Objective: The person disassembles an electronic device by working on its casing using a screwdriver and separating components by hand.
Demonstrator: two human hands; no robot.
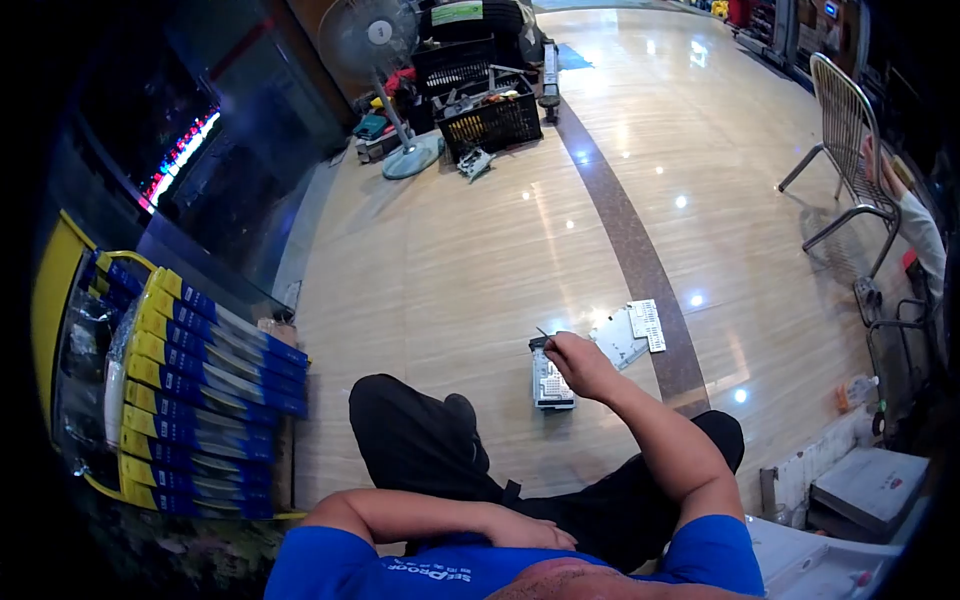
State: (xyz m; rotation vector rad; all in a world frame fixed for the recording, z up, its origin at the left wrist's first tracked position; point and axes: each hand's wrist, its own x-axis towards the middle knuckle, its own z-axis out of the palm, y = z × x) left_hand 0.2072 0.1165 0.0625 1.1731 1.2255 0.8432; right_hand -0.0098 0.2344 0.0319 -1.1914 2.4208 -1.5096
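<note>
On the tiled floor in front of my crossed legs stands a silvery metal box point(553, 388) with a perforated face and a dark part at its far end. My right hand point(572, 358) is over the box's far right side, its fingers closed round a thin dark tool point(543, 332) whose tip points up and left. Just right of that hand lies a flat metal plate point(620, 338), and beside it a white slotted piece point(647, 326). My left hand point(535, 532) rests flat against my lower belly, fingers stretched out, with nothing visible in it.
A rack of blue and yellow packages point(200, 400) stands at left. Farther off are a fan point(410, 158) and a black crate of tools point(490, 125). At right are a metal chair point(850, 130), another person's arm point(920, 235) and grey boxes point(868, 488).
</note>
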